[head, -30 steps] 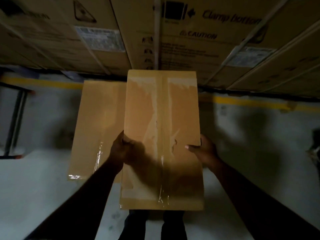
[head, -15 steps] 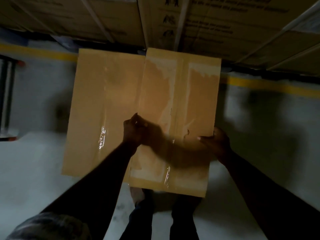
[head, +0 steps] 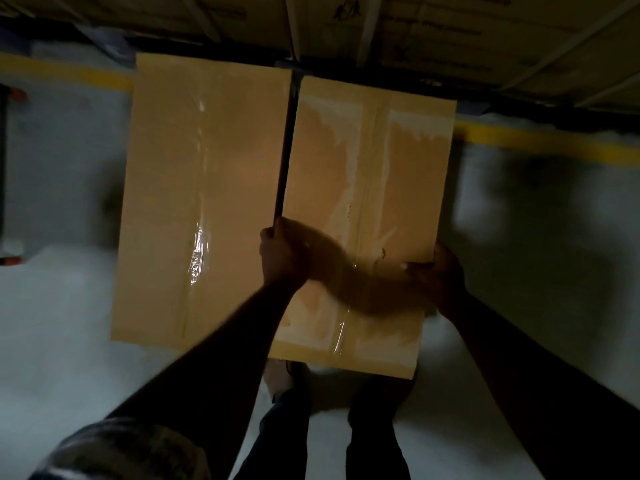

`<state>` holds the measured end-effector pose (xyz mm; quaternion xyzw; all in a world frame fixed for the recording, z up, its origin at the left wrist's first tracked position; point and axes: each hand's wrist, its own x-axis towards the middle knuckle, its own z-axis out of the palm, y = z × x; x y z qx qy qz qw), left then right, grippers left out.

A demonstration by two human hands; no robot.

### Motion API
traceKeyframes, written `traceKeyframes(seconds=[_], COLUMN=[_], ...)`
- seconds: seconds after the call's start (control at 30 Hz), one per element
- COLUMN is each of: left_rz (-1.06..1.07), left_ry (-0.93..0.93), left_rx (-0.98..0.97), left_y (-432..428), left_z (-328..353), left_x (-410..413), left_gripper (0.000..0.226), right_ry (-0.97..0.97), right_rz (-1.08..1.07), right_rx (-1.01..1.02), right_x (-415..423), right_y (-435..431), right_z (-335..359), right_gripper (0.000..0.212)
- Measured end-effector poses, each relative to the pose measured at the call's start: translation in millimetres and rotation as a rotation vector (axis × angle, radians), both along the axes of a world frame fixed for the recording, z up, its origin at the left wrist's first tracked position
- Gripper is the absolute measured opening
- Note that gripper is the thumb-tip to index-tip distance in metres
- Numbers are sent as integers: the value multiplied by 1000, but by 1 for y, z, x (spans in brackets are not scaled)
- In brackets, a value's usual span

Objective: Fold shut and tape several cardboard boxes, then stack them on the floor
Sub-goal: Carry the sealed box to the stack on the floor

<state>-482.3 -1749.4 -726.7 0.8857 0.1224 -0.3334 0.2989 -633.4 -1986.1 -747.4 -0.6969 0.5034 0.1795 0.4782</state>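
I hold a taped brown cardboard box (head: 367, 174) by its two long sides. My left hand (head: 280, 252) grips its left edge, fingers curled down into the narrow gap. My right hand (head: 438, 275) grips its right edge. Clear tape runs along the top seam. Just to the left sits a second taped box (head: 204, 188) on the floor, its tape seam shiny. The two boxes lie side by side with a thin dark gap between them.
Big printed cartons (head: 433, 32) stand along the back, behind a yellow floor line (head: 540, 142). The grey floor (head: 62, 306) spreads left and right. A dark metal frame (head: 5, 174) stands at the far left. My legs and a shoe (head: 280, 379) show below the box.
The held box has come down and to the right, next to the box on the floor. The camera has tilted down and moved closer.
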Motion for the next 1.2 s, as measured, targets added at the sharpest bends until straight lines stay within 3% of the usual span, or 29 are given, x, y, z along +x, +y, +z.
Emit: traceKeyframes(seconds=[0.1, 0.2, 0.33, 0.53, 0.63, 0.7, 0.83, 1.07, 1.2], left_rz=[119, 73, 20, -163, -183, -178, -177, -223, -199], left_ry=[20, 32, 2, -218, -121, -36, 35, 22, -5], left_rx=[-2, 7, 35, 63, 27, 17, 64, 32, 0], left_y=[-5, -10, -9, -5, -1, 3, 0, -7, 1], left_z=[-9, -12, -22, -18, -6, 7, 52, 172, 260], left_x=[-10, -19, -24, -38, -43, -45, -52, -73, -96], left_gripper=[41, 69, 64, 52, 37, 59, 80, 76, 72], right_ry=[-2, 3, 24, 109, 109, 102, 80, -22, -85], right_rz=[-2, 5, 38, 110, 61, 37, 123, 418, 449], right_rx=[-9, -16, -48, -81, -131, -136, -69, -108, -92], right_x=[-2, -7, -2, 11, 19, 24, 27, 24, 11], right_y=[0, 0, 5, 7, 18, 27, 47, 68, 82], right_z=[-10, -24, -18, -6, 9, 24, 69, 189, 275], right_gripper=[92, 97, 89, 75, 63, 62, 74, 49, 56])
